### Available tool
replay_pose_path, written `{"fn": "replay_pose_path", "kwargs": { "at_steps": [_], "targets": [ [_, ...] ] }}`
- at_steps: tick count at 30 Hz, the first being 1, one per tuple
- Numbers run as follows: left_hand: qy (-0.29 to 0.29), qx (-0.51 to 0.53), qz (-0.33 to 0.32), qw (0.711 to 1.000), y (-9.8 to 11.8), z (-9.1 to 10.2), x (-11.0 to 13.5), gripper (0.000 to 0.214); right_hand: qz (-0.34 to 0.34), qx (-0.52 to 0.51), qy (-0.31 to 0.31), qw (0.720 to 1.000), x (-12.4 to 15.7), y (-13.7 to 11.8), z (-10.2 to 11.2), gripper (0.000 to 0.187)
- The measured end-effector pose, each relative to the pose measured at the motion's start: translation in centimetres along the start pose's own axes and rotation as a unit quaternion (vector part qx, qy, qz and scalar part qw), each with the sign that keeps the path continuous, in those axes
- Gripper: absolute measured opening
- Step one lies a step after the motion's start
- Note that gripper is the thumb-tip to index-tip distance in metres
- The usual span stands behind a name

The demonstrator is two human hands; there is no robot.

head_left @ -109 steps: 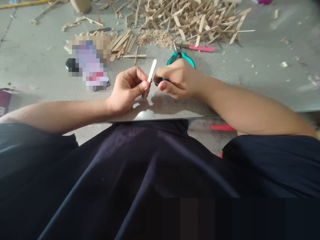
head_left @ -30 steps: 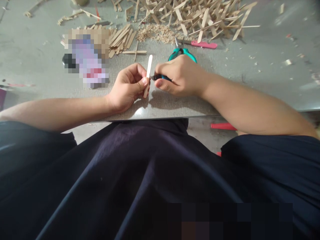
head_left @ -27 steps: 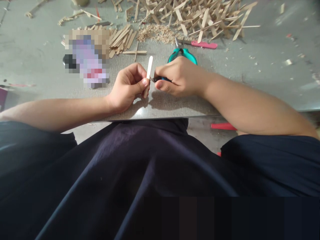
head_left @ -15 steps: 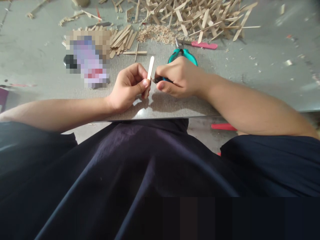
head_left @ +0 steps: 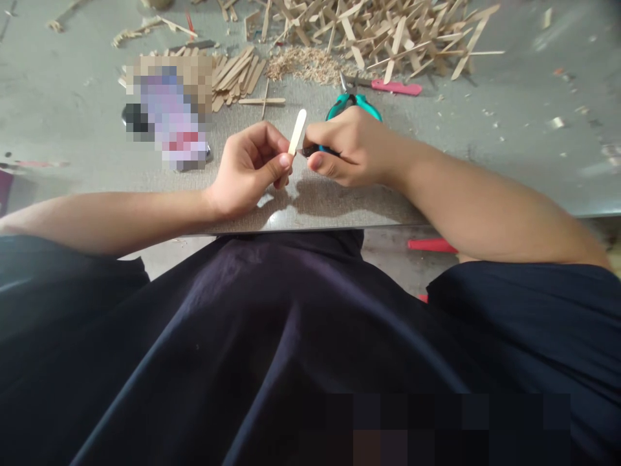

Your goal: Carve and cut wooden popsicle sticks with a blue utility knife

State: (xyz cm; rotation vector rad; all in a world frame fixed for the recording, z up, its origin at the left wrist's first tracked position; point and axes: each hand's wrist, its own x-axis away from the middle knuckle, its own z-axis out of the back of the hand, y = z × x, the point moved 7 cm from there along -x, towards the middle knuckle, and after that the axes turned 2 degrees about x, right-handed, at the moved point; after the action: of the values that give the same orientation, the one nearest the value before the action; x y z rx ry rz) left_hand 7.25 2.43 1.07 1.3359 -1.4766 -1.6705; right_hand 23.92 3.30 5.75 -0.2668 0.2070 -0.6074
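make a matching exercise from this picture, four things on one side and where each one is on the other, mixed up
Things
1 wooden stick
2 teal-handled cutters
3 pink-handled tool
4 shavings

Places
a lying unheld, right of the shavings
b pinched in the left hand
c heaped beside the flat stack of sticks
d gripped in the right hand

Pairs: 1-b, 2-d, 3-a, 4-c
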Motion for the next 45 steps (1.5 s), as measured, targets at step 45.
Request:
{"fn": "replay_pose_path", "kwargs": {
  "at_steps": [45],
  "targets": [
    [0.055, 0.023, 0.057, 0.997, -0.3, -0.3, 0.4, 0.032, -0.134, 0.178, 0.067, 0.973, 0.0, -0.6, 0.8, 0.06]
  ]
}}
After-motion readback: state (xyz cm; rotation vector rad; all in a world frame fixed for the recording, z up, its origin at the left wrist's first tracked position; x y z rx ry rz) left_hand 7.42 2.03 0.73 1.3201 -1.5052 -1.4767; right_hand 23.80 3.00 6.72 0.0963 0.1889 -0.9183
